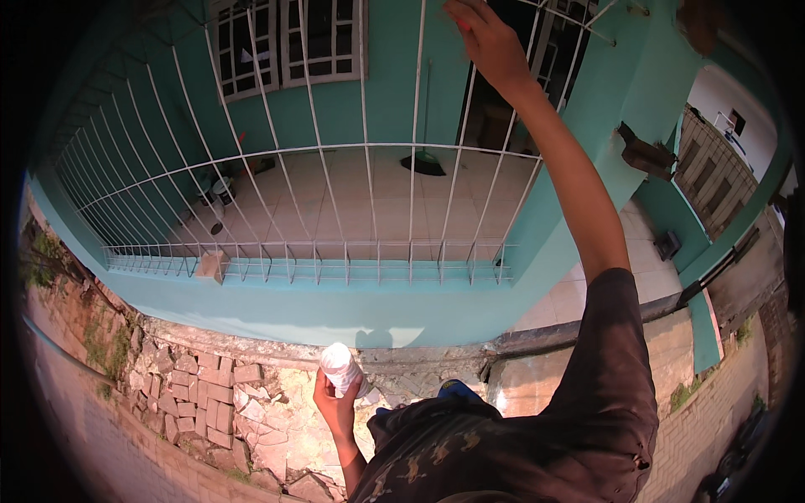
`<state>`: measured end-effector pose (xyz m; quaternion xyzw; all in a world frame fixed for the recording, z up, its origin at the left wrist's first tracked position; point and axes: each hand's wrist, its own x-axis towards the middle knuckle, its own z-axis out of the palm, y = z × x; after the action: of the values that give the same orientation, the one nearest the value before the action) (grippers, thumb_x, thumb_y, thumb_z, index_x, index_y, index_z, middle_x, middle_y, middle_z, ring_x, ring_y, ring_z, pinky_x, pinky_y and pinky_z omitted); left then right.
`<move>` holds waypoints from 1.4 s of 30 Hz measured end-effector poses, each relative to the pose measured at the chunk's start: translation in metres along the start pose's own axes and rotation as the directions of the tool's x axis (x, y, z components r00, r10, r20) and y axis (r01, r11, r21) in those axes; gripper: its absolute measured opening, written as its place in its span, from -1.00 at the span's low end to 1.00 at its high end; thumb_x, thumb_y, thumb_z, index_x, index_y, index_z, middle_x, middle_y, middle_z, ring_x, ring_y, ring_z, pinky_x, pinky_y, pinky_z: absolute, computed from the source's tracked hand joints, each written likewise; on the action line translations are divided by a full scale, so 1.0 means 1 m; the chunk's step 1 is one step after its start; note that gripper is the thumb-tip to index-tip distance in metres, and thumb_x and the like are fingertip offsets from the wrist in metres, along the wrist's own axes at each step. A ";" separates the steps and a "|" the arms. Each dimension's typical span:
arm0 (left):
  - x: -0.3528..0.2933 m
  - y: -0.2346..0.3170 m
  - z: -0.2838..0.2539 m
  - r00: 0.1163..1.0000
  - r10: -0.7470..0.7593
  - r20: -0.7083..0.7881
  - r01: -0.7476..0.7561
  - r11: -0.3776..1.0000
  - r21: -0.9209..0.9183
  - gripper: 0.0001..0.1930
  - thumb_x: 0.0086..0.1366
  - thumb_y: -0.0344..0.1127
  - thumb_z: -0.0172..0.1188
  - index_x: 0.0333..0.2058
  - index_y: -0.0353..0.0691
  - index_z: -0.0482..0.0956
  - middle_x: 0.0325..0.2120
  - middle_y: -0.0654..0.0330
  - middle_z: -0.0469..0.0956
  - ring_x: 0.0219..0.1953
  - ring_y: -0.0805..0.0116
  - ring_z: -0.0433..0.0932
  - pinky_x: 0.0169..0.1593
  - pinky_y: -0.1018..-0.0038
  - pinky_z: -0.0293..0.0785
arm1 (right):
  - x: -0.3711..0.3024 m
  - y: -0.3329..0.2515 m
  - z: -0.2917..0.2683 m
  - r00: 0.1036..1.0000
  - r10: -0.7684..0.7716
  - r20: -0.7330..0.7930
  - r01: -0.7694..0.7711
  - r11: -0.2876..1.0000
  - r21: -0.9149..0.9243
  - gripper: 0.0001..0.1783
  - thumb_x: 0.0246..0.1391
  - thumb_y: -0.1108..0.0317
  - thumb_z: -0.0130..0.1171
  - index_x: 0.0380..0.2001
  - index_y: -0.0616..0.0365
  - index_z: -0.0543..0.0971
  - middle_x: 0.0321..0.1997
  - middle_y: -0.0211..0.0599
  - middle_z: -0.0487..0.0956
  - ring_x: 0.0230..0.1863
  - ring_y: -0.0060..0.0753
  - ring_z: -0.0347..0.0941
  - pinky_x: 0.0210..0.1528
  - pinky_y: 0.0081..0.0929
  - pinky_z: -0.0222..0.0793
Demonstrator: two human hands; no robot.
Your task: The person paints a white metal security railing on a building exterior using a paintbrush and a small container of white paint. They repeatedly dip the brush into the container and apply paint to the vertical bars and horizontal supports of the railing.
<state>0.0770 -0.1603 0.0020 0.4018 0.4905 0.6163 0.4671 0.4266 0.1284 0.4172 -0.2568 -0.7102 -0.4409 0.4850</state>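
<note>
Low in front of me, my left hand (pixel 338 407) is wrapped round a small white container (pixel 337 365). Bright sunlight washes out its top, so I cannot make out what is inside. My right arm stretches up to the top of the view, where my right hand (pixel 495 50) is beside the upright bars of a white metal grille (pixel 366 151). Its fingers are curled together, and a bit of red shows at them. What they pinch is too small and too near the picture's edge to name.
The grille stands on a low turquoise wall (pixel 319 306), with a brick-like block (pixel 213 266) on its ledge. Behind it are a broom (pixel 423 163), buckets (pixel 223 189) and a window (pixel 323 42). A turquoise pillar (pixel 579 168) rises at right; broken paving (pixel 201 394) lies below.
</note>
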 end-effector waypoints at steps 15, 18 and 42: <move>0.007 -0.013 0.003 1.000 -0.003 0.009 0.004 0.999 -0.053 -0.35 0.03 -0.61 0.46 0.16 -0.35 0.51 -0.04 0.17 0.63 0.00 0.38 0.58 0.13 0.41 0.46 | 0.018 -0.017 -0.001 0.971 -0.078 -0.228 0.089 0.995 0.039 -0.71 0.15 0.53 0.25 -0.06 0.00 0.60 0.01 -0.23 0.61 -0.12 0.00 0.64 -0.12 -0.25 0.63; 0.005 -0.017 0.001 1.000 0.016 -0.012 -0.017 1.000 -0.021 -0.35 0.04 -0.61 0.45 0.16 -0.35 0.51 -0.04 0.17 0.62 -0.01 0.38 0.58 0.13 0.42 0.46 | 0.052 -0.034 -0.008 0.926 -0.004 -0.378 0.026 0.998 0.055 -0.75 0.24 0.60 0.20 -0.05 0.13 0.59 0.04 -0.16 0.63 -0.04 -0.05 0.63 -0.10 -0.32 0.57; 0.000 -0.023 -0.025 0.998 0.056 0.026 -0.059 0.989 0.135 -0.30 -0.09 -0.51 0.53 0.10 -0.36 0.52 -0.07 0.11 0.62 0.02 0.27 0.57 0.20 0.31 0.41 | -0.321 -0.297 -0.047 -0.146 0.867 0.476 -0.535 -0.474 0.699 -0.76 0.41 0.33 0.11 0.02 0.25 0.47 0.12 0.05 0.57 0.00 -0.09 0.65 0.16 -0.15 0.59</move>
<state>0.0572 -0.1637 -0.0252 0.4536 0.5142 0.5903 0.4259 0.3402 -0.0347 0.0175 -0.3455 -0.2573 0.4139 0.8019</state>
